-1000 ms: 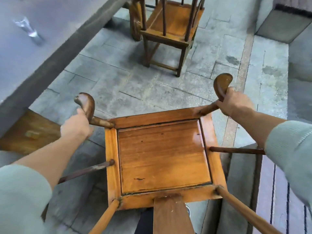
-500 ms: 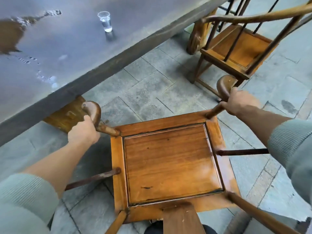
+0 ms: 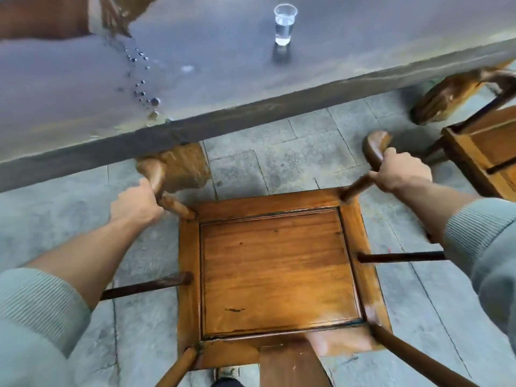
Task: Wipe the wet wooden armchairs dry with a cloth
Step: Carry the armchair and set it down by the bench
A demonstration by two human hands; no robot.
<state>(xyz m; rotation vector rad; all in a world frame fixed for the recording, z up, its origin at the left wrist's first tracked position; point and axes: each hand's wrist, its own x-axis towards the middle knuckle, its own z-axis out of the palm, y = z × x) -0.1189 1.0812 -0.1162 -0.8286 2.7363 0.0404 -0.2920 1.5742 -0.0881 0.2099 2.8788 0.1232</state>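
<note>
A wooden armchair (image 3: 279,272) with a square orange-brown seat stands right below me, seen from above. My left hand (image 3: 136,203) grips the curled end of its left armrest (image 3: 152,170). My right hand (image 3: 400,170) grips the right armrest (image 3: 375,146) just below its curled tip. The seat's near right corner shines with glare. A second wooden armchair (image 3: 485,155) is partly visible at the right edge. No cloth is in view.
A long dark table (image 3: 195,68) with a wet top runs across the upper view, its edge just beyond the left armrest. A clear plastic cup (image 3: 284,23) with water stands on it. Carved table legs (image 3: 184,169) and grey stone paving (image 3: 279,157) lie below.
The view and the chair have swung left toward the table; the table fills more of the view and the second armchair has slid to the right edge. Both hands keep their grip on the armrests.
</note>
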